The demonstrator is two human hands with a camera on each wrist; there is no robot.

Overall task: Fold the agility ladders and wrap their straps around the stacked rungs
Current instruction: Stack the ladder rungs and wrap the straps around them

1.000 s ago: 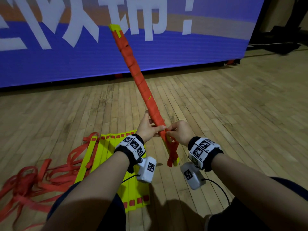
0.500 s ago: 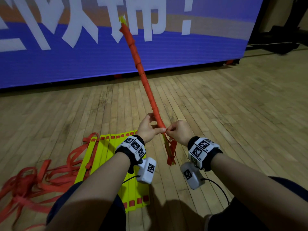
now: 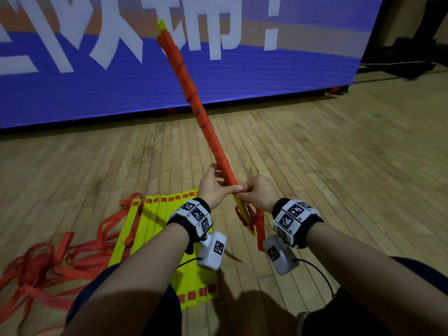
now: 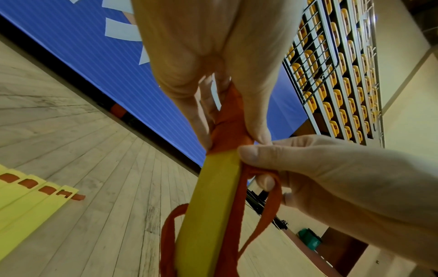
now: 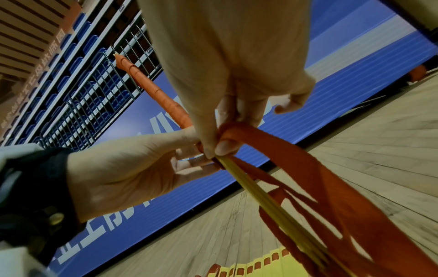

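Note:
A stack of yellow rungs wound in orange strap, the wrapped bundle (image 3: 194,103), rises from my hands toward the blue banner. My left hand (image 3: 213,187) grips its lower part, thumb and fingers around the wrap (image 4: 227,120). Just beside it my right hand (image 3: 257,192) pinches the loose orange strap (image 5: 239,131) against the bare yellow end (image 4: 213,202). Strap loops (image 3: 252,219) hang below the hands. A second ladder (image 3: 155,229) lies flat on the floor under my left forearm, yellow rungs side by side.
Loose orange straps (image 3: 43,270) of the second ladder sprawl over the wooden floor at lower left. A big blue banner (image 3: 97,88) stands across the back. Bare wooden floor (image 3: 339,166) stretches to the right. Railings and stadium seats (image 4: 336,71) show in the wrist views.
The top of the wrapped bundle swung right, then back left, while it turned in my hands. Both hands stayed at its lower end, and the hanging strap loops shifted.

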